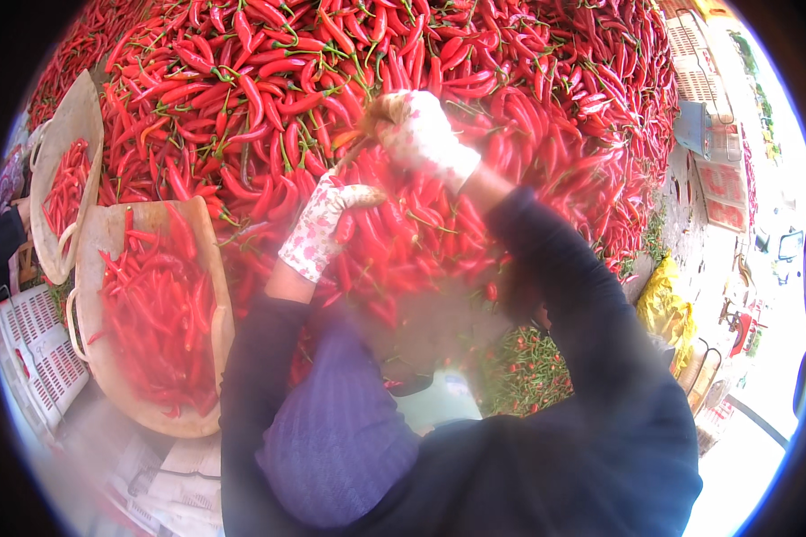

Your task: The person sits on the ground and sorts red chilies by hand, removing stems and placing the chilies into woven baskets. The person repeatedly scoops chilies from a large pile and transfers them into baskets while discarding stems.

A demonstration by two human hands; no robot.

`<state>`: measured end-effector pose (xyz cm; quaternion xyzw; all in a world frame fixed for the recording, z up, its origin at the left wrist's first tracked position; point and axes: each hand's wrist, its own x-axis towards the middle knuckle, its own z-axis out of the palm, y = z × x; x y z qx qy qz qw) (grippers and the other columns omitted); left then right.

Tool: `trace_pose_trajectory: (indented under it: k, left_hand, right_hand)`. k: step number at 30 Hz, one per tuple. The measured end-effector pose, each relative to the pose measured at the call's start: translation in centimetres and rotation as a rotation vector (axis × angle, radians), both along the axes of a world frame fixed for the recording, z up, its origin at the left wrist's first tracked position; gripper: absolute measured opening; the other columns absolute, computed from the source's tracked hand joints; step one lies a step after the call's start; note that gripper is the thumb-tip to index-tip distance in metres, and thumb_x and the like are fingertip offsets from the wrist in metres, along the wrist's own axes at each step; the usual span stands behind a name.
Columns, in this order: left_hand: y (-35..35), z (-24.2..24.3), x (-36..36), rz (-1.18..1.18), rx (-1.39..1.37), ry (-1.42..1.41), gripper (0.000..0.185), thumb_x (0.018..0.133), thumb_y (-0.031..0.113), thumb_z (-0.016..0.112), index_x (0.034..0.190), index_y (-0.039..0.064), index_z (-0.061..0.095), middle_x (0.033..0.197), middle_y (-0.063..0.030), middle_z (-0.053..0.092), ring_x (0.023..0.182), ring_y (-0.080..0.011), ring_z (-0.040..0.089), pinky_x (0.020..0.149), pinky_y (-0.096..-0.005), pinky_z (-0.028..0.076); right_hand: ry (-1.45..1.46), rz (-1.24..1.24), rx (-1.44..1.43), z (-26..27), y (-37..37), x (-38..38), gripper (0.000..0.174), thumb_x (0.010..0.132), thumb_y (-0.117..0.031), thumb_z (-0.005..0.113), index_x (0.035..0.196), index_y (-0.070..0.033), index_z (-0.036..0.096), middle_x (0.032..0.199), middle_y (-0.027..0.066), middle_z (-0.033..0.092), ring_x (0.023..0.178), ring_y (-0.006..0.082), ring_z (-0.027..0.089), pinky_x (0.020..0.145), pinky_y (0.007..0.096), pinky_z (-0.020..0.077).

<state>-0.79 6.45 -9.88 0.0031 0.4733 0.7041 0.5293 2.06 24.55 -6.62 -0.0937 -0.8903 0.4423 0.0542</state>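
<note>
My left hand (319,231), in a white glove with a pink floral pattern, is at the near side of a large heap of red chilli peppers (269,101). Its thumb points right, and red chillies show between thumb and palm. Just above and to the right, my right hand (423,134) wears a matching glove with brown-stained fingertips. Its fingers are curled in among the chilli stems; what they hold is hidden by blur. An orange-tinted chilli (346,138) shows between the two hands. Loose chillies (416,235) lie below them, close to my body.
At left, a tan basin (88,382) holds stemless red chillies; another such basin (84,101) stands behind it, near a person's sleeve (7,245). A white plastic crate (43,342) is at far left. Green stems (530,369) litter the ground. A yellow bag (668,309) lies at right.
</note>
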Motion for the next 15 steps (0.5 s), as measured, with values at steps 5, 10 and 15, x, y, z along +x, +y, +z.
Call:
trace_pose_trajectory:
  k: [5,10,15]
  left_hand:
    - [0.8,1.8,2.5,-0.130,0.100,0.216,0.056,0.067,0.003,0.068,0.120,0.000,0.049,0.104,-0.0052,0.060,0.095,-0.0145,0.058,0.087,-0.0294,0.046]
    - [0.8,3.3,4.6,-0.755,-0.316,1.110,0.058,0.066,0.011,0.064,0.120,0.000,0.047,0.108,-0.0259,0.057,0.102,-0.0326,0.058,0.084,-0.0384,0.048]
    - [-2.3,1.2,4.2,-0.388,-0.035,0.401,0.058,0.062,0.008,0.068,0.117,0.002,0.050,0.102,-0.0115,0.061,0.096,-0.0202,0.060,0.086,-0.0329,0.046]
  right_hand:
    - [-0.187,-0.241,-0.666,3.2,-2.7,4.5,0.014,0.082,-0.005,0.058,0.077,0.008,0.060,0.067,0.0108,0.064,0.059,0.0200,0.062,0.049,0.0293,0.0451]
    - [-0.368,-0.290,-1.182,3.1,-0.1,9.8,0.014,0.088,-0.013,0.051,0.085,-0.002,0.060,0.071,-0.0014,0.054,0.061,0.0083,0.049,0.056,0.0226,0.0396]
    - [-0.562,0.755,-0.058,1.7,5.1,10.9,0.010,0.078,-0.012,0.057,0.078,-0.003,0.062,0.069,0.0133,0.062,0.064,0.0242,0.062,0.061,0.0333,0.0491]
